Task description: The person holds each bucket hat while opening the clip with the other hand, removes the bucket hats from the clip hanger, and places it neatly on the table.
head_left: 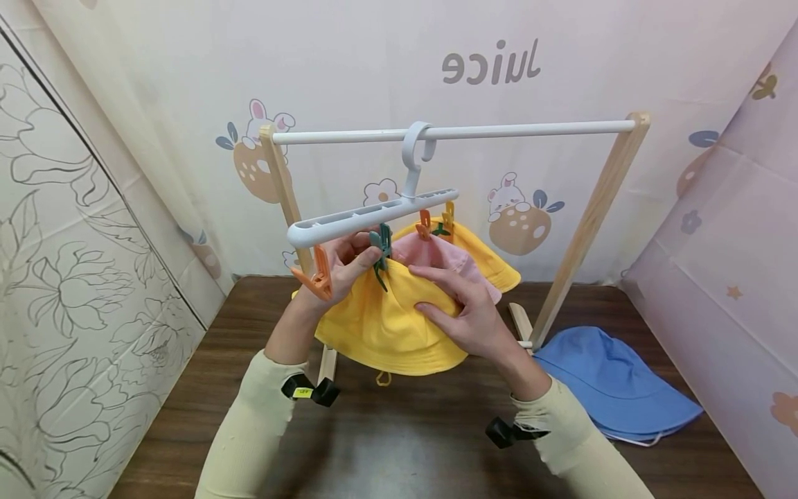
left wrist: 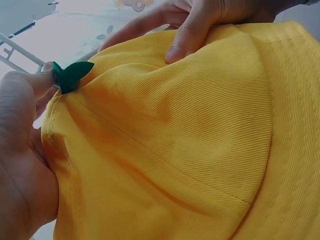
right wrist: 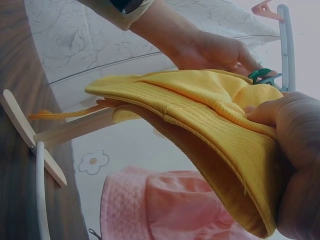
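Observation:
A yellow bucket hat [head_left: 393, 319] hangs at the near part of a white hanger [head_left: 355, 220], a green leaf trim [left wrist: 72, 75] at its crown. My left hand [head_left: 343, 267] pinches the teal clothespin [head_left: 382, 241] at the crown's top, thumb on its near side. My right hand [head_left: 464, 312] grips the hat's right side between thumb and fingers, also visible in the right wrist view. Behind this hat, a pink hat [head_left: 436, 256] hangs from an orange clothespin [head_left: 424, 225], and another yellow hat [head_left: 492, 260] from a yellow clothespin [head_left: 448, 216].
The hanger hooks over the white rod [head_left: 517, 130] of a wooden-legged rack [head_left: 589, 232]. An orange clothespin [head_left: 318, 276] dangles at the hanger's near end, beside my left hand. On the brown table [head_left: 399, 443], a blue hat [head_left: 614, 378] lies at right. Printed curtains stand behind.

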A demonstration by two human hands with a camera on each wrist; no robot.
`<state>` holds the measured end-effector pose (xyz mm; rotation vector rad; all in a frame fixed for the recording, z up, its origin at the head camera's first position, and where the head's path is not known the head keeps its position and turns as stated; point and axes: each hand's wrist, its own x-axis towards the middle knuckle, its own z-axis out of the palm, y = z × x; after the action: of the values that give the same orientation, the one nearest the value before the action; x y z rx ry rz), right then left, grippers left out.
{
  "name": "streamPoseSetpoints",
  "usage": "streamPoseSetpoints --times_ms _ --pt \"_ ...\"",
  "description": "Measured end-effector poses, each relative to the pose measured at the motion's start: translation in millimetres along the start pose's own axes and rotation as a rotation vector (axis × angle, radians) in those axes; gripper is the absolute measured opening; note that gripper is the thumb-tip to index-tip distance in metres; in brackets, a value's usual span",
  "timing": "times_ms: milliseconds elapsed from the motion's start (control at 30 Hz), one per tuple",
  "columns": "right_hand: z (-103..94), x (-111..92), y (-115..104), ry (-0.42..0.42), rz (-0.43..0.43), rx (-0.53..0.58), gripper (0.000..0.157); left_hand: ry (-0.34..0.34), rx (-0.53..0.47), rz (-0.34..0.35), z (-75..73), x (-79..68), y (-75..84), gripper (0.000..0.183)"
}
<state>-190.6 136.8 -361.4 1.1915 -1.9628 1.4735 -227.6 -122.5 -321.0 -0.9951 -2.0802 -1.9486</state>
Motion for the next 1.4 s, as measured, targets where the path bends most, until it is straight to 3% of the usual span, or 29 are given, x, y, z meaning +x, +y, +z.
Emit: streamPoseSetpoints --times_ms 467,833,1167,1400 --pt "0.7 -2.9 0.5 -0.002 -0.001 0.035 0.056 0.008 -0.004 -0.017 1.0 -0.6 1.9 0.122" --pt "1.5 -7.0 0.7 -0.001 0.04 0.017 0.056 -0.005 -0.042 0.032 2.0 0.1 -0.2 0.112" --pt "1.7 -8.4 -2.6 0.004 0.064 -0.021 0.056 0.025 -0.015 -0.026 2.0 -0.3 -0.9 0.124" --pt "1.8 -8.3 -4.0 0.005 0.062 -0.017 0.056 0.013 -0.039 -0.017 2.1 -0.1 -2.8 0.121"
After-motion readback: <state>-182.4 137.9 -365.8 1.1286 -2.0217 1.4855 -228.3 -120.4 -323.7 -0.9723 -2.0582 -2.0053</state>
